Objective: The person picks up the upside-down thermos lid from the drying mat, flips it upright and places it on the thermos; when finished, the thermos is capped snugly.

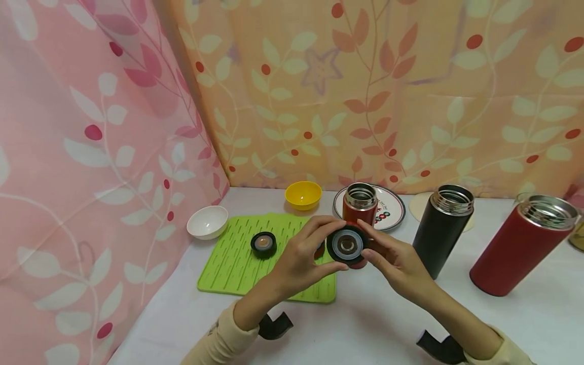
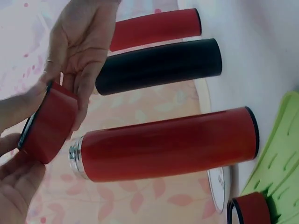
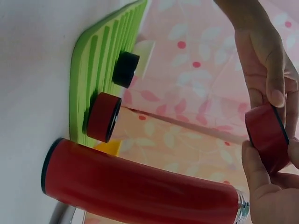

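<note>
Both hands hold one red lid (image 1: pixel 347 246) in the air above the near edge of the green mat (image 1: pixel 237 268), in front of the small red flask (image 1: pixel 360 203). The left hand (image 1: pixel 298 258) pinches the lid's left rim; the right hand (image 1: pixel 394 261) pinches its right rim, fingers curled.

To handle it well, keep the lid's open underside facing up and grip by the rim only, so the inner seal stays visible.

The head view shows the grey inner ring. The wrist views show only the red outer wall, plus a second red lid (image 3: pixel 103 116) on the mat, probably hidden behind the left hand in the head view.
</note>
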Motion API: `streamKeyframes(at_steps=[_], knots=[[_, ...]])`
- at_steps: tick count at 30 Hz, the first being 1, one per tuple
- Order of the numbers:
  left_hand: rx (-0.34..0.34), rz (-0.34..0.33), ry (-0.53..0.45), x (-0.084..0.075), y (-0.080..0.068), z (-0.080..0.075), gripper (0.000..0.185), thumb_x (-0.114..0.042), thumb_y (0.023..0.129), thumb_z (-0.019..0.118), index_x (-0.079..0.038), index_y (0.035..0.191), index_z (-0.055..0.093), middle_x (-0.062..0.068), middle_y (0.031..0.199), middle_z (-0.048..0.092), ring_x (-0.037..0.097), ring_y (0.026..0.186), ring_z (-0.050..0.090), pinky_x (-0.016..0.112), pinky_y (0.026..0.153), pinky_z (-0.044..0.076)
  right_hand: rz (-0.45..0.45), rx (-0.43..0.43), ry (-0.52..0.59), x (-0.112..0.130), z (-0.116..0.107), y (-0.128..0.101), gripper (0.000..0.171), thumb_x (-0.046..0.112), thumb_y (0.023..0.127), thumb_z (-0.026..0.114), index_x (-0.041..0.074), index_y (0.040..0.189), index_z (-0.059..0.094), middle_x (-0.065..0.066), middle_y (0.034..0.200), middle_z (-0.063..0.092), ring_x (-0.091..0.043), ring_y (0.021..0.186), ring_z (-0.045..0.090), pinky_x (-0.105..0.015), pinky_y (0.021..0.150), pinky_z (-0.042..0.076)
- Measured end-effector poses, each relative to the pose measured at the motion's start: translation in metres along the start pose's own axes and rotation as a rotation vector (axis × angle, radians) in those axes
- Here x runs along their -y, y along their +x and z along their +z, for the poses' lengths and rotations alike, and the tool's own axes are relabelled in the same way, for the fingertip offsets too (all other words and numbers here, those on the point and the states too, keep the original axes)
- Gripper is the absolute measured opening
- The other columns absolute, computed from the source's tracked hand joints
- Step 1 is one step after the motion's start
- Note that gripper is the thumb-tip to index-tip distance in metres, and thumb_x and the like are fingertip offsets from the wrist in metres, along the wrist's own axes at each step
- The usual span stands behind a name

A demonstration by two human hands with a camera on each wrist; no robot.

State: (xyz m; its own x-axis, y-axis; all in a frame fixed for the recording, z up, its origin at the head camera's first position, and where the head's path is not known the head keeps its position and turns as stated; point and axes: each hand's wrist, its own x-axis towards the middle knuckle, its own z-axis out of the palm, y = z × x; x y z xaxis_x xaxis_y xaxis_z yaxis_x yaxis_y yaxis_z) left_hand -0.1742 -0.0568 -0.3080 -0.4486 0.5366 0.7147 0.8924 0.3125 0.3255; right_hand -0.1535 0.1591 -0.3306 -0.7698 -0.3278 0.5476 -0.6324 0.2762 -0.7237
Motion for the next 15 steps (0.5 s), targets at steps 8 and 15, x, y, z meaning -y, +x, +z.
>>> streamKeyframes(at_steps=[8, 15], knots=[[0.035, -0.499, -0.558, 0.011, 0.002, 0.001, 0.043, -0.034, 0.092, 0.054, -0.01, 0.127, 0.053, 0.011, 0.11, 0.061, 0.013, 0.083, 0.057, 0.019, 0.068, 0.05, -0.232, -0.091, -0.07, -0.005, -0.002, 0.002, 0.067, -0.019, 0.07, 0.066, -0.002, 0.132, 0.046, -0.009, 0.126, 0.057, -0.003, 0.112, 0.056, -0.016, 0.085, 0.048], [0.111, -0.606, -0.707, 0.012, 0.003, 0.003, 0.058, -0.049, 0.087, 0.056, -0.006, 0.126, 0.054, 0.013, 0.115, 0.061, 0.011, 0.087, 0.056, 0.02, 0.072, 0.049, -0.466, -0.098, -0.088, -0.008, 0.002, 0.005, 0.046, 0.007, 0.081, 0.065, -0.008, 0.123, 0.053, -0.009, 0.127, 0.058, -0.013, 0.121, 0.051, -0.019, 0.095, 0.042]])
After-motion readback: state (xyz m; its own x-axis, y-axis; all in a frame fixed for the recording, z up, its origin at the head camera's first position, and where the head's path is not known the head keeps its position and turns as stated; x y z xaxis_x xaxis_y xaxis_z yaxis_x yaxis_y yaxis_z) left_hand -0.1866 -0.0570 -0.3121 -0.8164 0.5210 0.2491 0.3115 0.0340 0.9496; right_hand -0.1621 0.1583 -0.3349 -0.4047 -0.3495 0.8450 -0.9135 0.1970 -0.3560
